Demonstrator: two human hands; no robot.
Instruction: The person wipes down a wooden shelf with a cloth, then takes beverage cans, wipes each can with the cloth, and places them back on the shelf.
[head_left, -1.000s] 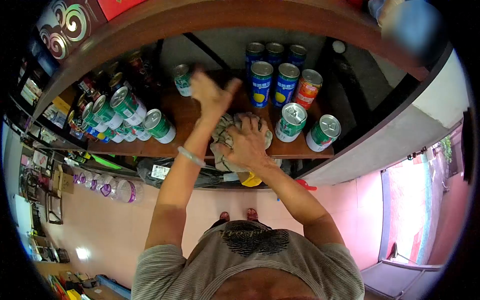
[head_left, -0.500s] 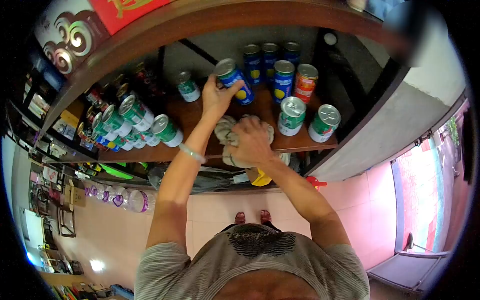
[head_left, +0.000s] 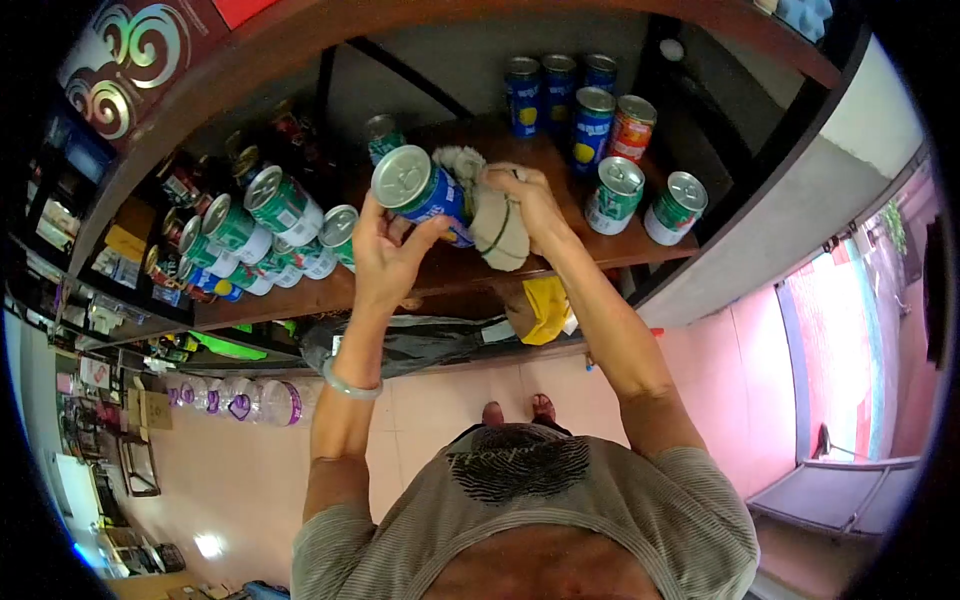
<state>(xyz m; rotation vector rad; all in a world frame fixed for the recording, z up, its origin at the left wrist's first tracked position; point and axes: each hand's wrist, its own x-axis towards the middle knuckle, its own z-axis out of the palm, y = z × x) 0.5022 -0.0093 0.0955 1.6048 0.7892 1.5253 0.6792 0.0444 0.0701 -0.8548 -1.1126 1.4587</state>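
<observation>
My left hand (head_left: 388,262) grips a blue drink can (head_left: 447,205), its silver top tilted toward me, above the brown wooden shelf (head_left: 440,282). My right hand (head_left: 537,212) is closed on a bunched beige cloth (head_left: 500,232) with dark stripes, held close against the can's right side. Behind the held can stands a green-and-white can (head_left: 382,138), partly hidden. To the right of the cloth are two green-and-white cans, the nearer one (head_left: 614,196) and another (head_left: 675,208). Behind them stand an orange-red can (head_left: 632,128) and a blue can (head_left: 592,128).
Several green-and-white cans (head_left: 285,205) crowd the shelf's left side. More blue cans (head_left: 523,97) stand at the back. Below lie a black plastic bag (head_left: 400,345) and a yellow item (head_left: 546,310). Clear plastic bottles (head_left: 270,402) line the floor at left.
My left hand has brought the blue can nearer and tilted it. My right hand has lifted the cloth from the shelf to the can's side. The view has shifted slightly.
</observation>
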